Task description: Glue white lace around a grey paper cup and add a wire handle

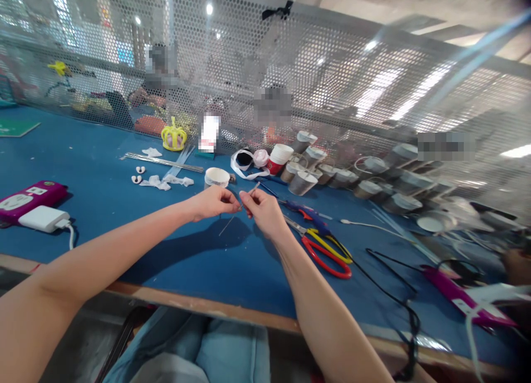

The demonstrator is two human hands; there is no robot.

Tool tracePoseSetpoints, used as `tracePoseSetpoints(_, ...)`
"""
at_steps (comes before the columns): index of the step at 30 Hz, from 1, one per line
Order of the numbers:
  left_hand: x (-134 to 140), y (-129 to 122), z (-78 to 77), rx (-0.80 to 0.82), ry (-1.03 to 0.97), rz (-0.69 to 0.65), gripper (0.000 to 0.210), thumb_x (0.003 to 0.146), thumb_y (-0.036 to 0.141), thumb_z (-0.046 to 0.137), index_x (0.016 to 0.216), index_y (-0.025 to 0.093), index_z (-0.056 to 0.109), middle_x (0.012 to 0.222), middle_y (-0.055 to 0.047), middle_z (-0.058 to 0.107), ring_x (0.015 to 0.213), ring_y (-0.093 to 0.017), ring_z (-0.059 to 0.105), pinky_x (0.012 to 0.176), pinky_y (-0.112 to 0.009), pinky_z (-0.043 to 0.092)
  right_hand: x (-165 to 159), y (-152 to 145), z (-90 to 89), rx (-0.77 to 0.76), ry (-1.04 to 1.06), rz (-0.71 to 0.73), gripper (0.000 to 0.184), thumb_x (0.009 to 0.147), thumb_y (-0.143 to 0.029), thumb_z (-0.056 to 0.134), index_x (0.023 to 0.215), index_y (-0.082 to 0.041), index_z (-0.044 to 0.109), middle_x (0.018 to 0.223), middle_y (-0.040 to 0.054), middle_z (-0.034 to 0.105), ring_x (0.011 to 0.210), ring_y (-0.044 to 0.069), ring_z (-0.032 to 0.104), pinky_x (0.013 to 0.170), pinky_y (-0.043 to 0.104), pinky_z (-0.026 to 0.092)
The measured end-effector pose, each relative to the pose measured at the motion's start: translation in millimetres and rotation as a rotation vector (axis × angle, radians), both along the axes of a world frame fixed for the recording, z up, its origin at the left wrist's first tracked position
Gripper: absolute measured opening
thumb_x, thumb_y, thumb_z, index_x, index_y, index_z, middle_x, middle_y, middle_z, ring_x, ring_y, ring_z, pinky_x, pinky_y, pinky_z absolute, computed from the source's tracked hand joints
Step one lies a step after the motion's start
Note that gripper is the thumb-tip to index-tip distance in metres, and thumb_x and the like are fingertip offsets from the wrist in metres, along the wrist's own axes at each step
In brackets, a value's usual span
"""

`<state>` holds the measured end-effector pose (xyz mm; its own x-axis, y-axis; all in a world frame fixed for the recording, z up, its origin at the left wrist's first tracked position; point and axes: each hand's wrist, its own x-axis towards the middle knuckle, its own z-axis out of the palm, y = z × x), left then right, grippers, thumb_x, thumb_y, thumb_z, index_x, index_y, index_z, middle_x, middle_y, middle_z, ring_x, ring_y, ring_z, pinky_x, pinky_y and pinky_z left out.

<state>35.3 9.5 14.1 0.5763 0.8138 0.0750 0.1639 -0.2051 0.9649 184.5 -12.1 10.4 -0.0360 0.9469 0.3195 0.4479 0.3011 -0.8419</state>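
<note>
My left hand (215,200) and my right hand (263,209) meet above the blue table, fingertips nearly touching. Both are closed in a pinch on a thin wire (226,226), which slants from lower left to upper right between them. The part under my fingertips is hidden. Just behind my left hand stands a white paper cup (217,177). To the right of my right hand lie scissors (326,257) with red and yellow handles, beside a blue glue gun (309,214).
A bundle of thin wires (166,162), white scraps (156,182) and a yellow crown (173,135) lie at the back left. Several wrapped cups (302,182) stand at the back right. Purple power strips (33,200) flank me. A perforated metal screen (232,57) edges the table's back.
</note>
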Motion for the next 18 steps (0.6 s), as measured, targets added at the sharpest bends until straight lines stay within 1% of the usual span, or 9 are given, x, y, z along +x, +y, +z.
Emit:
tracePoseSetpoints(2, 0, 1, -0.9, 0.049, 0.012, -0.010, 0.010, 0.065, 0.021, 0.056, 0.064, 0.011, 0.057, 0.059, 0.002, 0.054, 0.052, -0.006, 0.043, 0.052, -0.019, 0.034, 0, 0, -0.1, 0.010, -0.042, -0.007, 0.032, 0.074, -0.044, 0.051, 0.054, -0.020, 0.044, 0.042, -0.0050, 0.042, 0.040, 0.009, 0.037, 0.043, 0.024, 0.030)
tracePoseSetpoints(5, -1, 4, -3.5, 0.180, 0.062, -0.012, 0.010, 0.065, 0.021, 0.054, 0.064, 0.011, 0.057, 0.060, 0.000, 0.056, 0.056, -0.008, 0.047, 0.056, -0.021, 0.037, 0, 0, -0.7, 0.039, -0.115, -0.022, 0.032, 0.075, -0.042, 0.050, 0.053, -0.020, 0.043, 0.042, -0.0050, 0.041, 0.041, 0.009, 0.036, 0.045, 0.024, 0.030)
tracePoseSetpoints(8, -1, 6, -5.0, 0.326, 0.173, 0.025, 0.011, 0.065, 0.021, 0.053, 0.063, 0.011, 0.057, 0.060, -0.001, 0.058, 0.057, -0.010, 0.049, 0.055, -0.021, 0.037, 1, 1, -1.7, 0.057, -0.173, -0.043, 0.032, 0.075, -0.041, 0.049, 0.052, -0.020, 0.042, 0.041, -0.0050, 0.040, 0.042, 0.010, 0.035, 0.046, 0.025, 0.029)
tracePoseSetpoints(10, -1, 6, -5.1, 0.381, 0.224, 0.049, 0.013, 0.065, 0.022, 0.052, 0.062, 0.011, 0.058, 0.059, -0.002, 0.058, 0.056, -0.011, 0.049, 0.054, -0.021, 0.037, 0, 1, -1.9, 0.062, -0.191, -0.061, 0.032, 0.075, -0.041, 0.049, 0.052, -0.020, 0.041, 0.041, -0.0050, 0.040, 0.043, 0.010, 0.035, 0.046, 0.025, 0.028)
tracePoseSetpoints(14, 0, 6, -6.5, 0.392, 0.236, 0.069, 0.016, 0.065, 0.025, 0.051, 0.060, 0.011, 0.057, 0.058, -0.002, 0.057, 0.056, -0.011, 0.049, 0.053, -0.021, 0.036, -1, 0, -1.4, 0.103, -0.213, -0.103, 0.033, 0.074, -0.040, 0.051, 0.050, -0.020, 0.041, 0.044, -0.0043, 0.041, 0.045, 0.010, 0.035, 0.046, 0.024, 0.027)
tracePoseSetpoints(18, 1, 7, -12.0, 0.344, 0.191, 0.064, 0.018, 0.065, 0.028, 0.051, 0.059, 0.011, 0.054, 0.055, 0.000, 0.053, 0.052, -0.009, 0.045, 0.051, -0.021, 0.035, -2, 1, -1.8, 0.135, -0.216, -0.133, 0.032, 0.072, -0.038, 0.054, 0.049, -0.019, 0.041, 0.046, -0.0041, 0.041, 0.046, 0.009, 0.035, 0.047, 0.024, 0.027)
